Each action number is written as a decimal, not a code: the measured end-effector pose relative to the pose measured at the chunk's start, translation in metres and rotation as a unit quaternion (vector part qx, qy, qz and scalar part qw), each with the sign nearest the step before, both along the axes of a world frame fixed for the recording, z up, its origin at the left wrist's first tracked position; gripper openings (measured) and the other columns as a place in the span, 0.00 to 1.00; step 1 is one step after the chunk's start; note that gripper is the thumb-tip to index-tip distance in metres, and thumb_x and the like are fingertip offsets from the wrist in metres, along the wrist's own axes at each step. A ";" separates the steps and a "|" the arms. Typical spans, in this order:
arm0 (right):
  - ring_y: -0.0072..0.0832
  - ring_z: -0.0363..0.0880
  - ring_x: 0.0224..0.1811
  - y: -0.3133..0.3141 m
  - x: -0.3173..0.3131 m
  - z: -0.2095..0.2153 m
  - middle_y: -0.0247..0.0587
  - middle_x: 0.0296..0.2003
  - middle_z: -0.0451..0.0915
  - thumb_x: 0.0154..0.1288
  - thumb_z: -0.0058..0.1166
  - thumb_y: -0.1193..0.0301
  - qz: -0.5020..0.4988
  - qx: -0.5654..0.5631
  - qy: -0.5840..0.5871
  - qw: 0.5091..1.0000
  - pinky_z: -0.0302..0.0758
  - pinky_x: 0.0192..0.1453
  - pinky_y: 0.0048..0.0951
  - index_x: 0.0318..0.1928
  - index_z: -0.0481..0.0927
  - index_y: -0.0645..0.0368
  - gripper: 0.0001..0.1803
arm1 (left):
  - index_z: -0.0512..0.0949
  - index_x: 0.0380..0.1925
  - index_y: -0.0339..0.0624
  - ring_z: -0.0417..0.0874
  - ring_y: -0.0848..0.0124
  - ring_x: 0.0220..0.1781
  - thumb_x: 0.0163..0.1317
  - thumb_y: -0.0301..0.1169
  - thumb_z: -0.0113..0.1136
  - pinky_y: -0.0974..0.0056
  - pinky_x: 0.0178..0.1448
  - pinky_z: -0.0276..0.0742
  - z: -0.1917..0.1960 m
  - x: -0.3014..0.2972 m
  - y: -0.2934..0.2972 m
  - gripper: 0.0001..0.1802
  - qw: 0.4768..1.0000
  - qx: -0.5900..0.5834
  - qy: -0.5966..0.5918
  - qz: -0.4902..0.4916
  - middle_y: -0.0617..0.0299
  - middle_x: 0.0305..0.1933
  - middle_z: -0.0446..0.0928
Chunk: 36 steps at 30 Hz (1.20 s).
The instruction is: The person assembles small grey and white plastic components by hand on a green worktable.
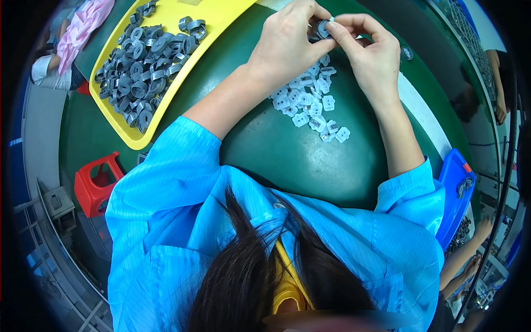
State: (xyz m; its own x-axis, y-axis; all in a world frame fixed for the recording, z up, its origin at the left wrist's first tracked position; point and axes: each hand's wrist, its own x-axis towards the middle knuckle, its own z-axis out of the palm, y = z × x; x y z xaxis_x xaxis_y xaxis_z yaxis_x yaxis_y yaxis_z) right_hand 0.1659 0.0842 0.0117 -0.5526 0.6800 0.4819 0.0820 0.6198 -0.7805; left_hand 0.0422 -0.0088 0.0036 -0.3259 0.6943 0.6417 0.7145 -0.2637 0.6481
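Both my hands meet at the top middle over the green table. Between them is a small round grey plastic part (323, 29). My left hand (290, 41) is closed around its left side, with the fingertips partly hidden. From the other side my right hand (369, 50) pinches it between thumb and forefinger. Just below my hands lies a loose pile of small translucent white plastic pieces (301, 100), some of them with tiny metal bits. Whether a white piece sits in the grey part, I cannot tell.
A yellow tray (188, 71) heaped with grey round parts (145, 69) stands at the left on the green table (260, 149). One loose part (406, 53) lies right of my hands. A red stool (98, 182) is at lower left, a blue tray (454, 193) at right. Other people's arms show at both edges.
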 end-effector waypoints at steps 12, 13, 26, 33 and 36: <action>0.15 0.76 0.30 0.006 0.000 0.004 0.29 0.28 0.80 0.59 0.65 0.67 0.088 -0.267 0.007 0.960 0.72 0.35 0.18 0.35 0.83 0.62 0.10 | 0.72 0.36 0.38 0.78 0.53 0.41 0.44 0.24 0.69 0.58 0.45 0.76 0.002 -0.006 -0.001 0.19 0.992 0.058 0.110 -0.017 0.51 0.36 0.74; 0.15 0.75 0.30 0.009 0.004 0.004 0.29 0.27 0.80 0.60 0.63 0.68 0.131 -0.319 -0.007 0.939 0.72 0.35 0.18 0.34 0.82 0.62 0.09 | 0.72 0.36 0.38 0.77 0.53 0.43 0.43 0.24 0.70 0.57 0.46 0.75 0.007 -0.002 -0.004 0.19 0.991 0.053 0.121 -0.018 0.52 0.36 0.74; 0.17 0.79 0.32 0.033 0.022 0.016 0.32 0.31 0.82 0.58 0.62 0.73 0.243 -0.388 -0.106 0.883 0.76 0.41 0.18 0.39 0.81 0.62 0.08 | 0.80 0.43 0.44 0.81 0.64 0.47 0.43 0.26 0.73 0.60 0.53 0.75 0.001 -0.010 0.001 0.23 0.982 0.036 0.132 -0.128 0.63 0.42 0.82; 0.14 0.77 0.34 0.026 0.022 0.025 0.31 0.31 0.81 0.56 0.60 0.76 0.235 -0.250 -0.151 0.927 0.73 0.42 0.18 0.36 0.79 0.62 0.06 | 0.81 0.41 0.47 0.80 0.65 0.48 0.45 0.27 0.72 0.59 0.59 0.69 0.000 -0.013 0.001 0.20 0.978 0.024 0.162 -0.127 0.65 0.41 0.82; 0.14 0.78 0.35 0.025 0.023 0.027 0.32 0.32 0.81 0.56 0.60 0.77 0.241 -0.217 -0.154 0.933 0.73 0.42 0.18 0.38 0.80 0.63 0.08 | 0.80 0.40 0.48 0.80 0.65 0.48 0.45 0.28 0.72 0.59 0.60 0.67 0.002 -0.014 0.001 0.19 0.975 0.025 0.170 -0.140 0.66 0.41 0.81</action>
State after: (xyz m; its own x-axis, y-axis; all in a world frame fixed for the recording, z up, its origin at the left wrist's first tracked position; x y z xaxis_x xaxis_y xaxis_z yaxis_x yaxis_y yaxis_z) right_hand 0.1891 0.1096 0.0383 -0.9120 0.4100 -0.0141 0.1377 0.2737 -0.9519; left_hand 0.0282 -0.0077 0.0059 0.1090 0.6903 0.7152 0.7808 -0.5048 0.3682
